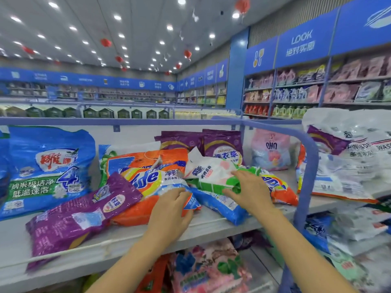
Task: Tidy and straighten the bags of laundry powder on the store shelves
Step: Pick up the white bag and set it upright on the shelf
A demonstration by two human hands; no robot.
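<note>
The laundry powder bags lie in a loose heap on the white shelf, overlapping at odd angles. The left hand curls its fingers round the near edge of the orange Tide bag, which lies flat in the middle of the pile. The right hand pinches the crumpled green-and-white bag between thumb and fingers; that bag rests on top of a blue bag lying near the shelf's front edge. A purple bag lies flat at the front left, its end touching the Tide bag. A large blue bag leans upright at the far left. Upright purple bags and a pink OMO bag stand along the back.
</note>
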